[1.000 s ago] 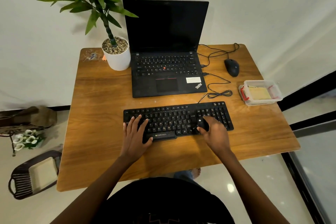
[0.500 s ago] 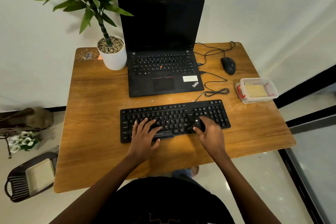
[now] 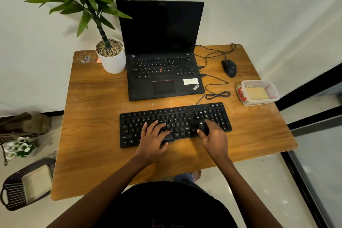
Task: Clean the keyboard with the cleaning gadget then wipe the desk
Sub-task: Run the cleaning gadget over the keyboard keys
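Note:
A black keyboard (image 3: 172, 116) lies across the middle of the wooden desk (image 3: 92, 122). My left hand (image 3: 153, 139) rests flat on its left-centre keys, fingers spread, holding the keyboard down. My right hand (image 3: 212, 137) is closed around a small black cleaning gadget (image 3: 202, 127) with a white dot on top, pressed onto the keys just left of the number pad. Most of the gadget is hidden by my fingers.
An open black laptop (image 3: 162, 72) stands behind the keyboard, with a potted plant (image 3: 111, 55) at its left. A black mouse (image 3: 229, 67) and loose cables (image 3: 216, 87) lie at the right. A clear plastic box (image 3: 257, 92) holding a yellow cloth sits near the right edge.
My left hand has slid right along the keys. My right hand with the gadget has shifted slightly left across the keyboard. The camera view has drifted a little.

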